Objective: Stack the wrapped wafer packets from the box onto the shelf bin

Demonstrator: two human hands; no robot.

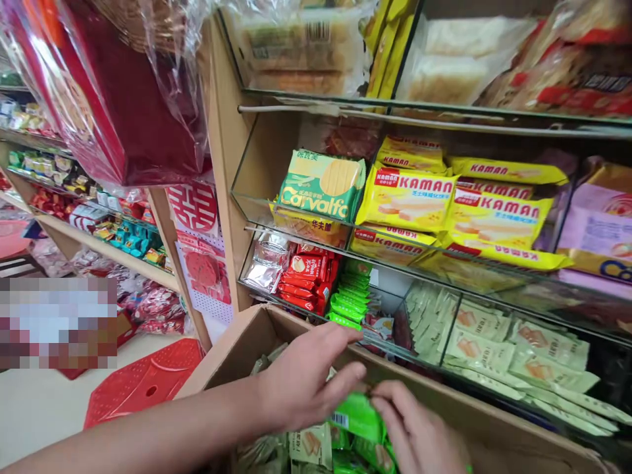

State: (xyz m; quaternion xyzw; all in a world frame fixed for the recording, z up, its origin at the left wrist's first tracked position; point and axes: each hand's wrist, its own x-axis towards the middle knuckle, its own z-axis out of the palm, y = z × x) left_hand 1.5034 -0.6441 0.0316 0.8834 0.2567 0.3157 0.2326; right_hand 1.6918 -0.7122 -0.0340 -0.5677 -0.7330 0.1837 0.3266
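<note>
My left hand reaches over the cardboard box, its fingers stretched out and apart, with nothing visible in it. Lower right, my right hand has its fingers curled at the edge of a green snack packet with a barcode, and seems to grip it. Beneath both hands the box holds more green packets and pale beige snack packets. Just beyond the box, a stack of green packets stands in a glass shelf compartment, close to my left fingertips.
Beside that stack are red packets and silver packets. Pale packets fill compartments to the right. Above are yellow wafer packs and a green biscuit pack. A plastic-wrapped red bag hangs upper left; a red stool stands below.
</note>
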